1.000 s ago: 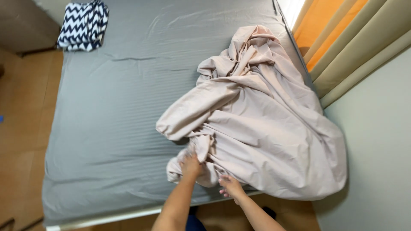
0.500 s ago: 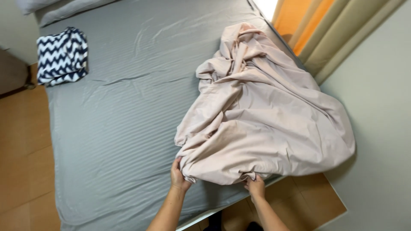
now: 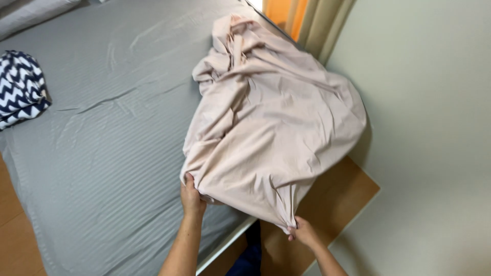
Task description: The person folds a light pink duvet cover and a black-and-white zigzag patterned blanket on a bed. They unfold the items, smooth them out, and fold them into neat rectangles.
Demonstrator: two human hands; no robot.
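A large crumpled pale pink sheet (image 3: 266,117) lies heaped on the right side of a bed covered in a grey striped sheet (image 3: 102,133). My left hand (image 3: 191,196) grips the pink sheet's near edge on the mattress. My right hand (image 3: 303,232) pinches a gathered corner of the same sheet, pulled out past the bed's edge over the wooden floor. The fabric is stretched between both hands.
A folded navy and white zigzag cloth (image 3: 20,88) sits at the bed's far left. A pale wall (image 3: 434,128) stands close on the right, with beige and orange curtains (image 3: 307,20) behind. Wooden floor (image 3: 332,199) shows between bed and wall.
My hands have moved apart along the pink sheet's edge, the right one drawing a corner off the bed. The view has swung right, toward the wall.
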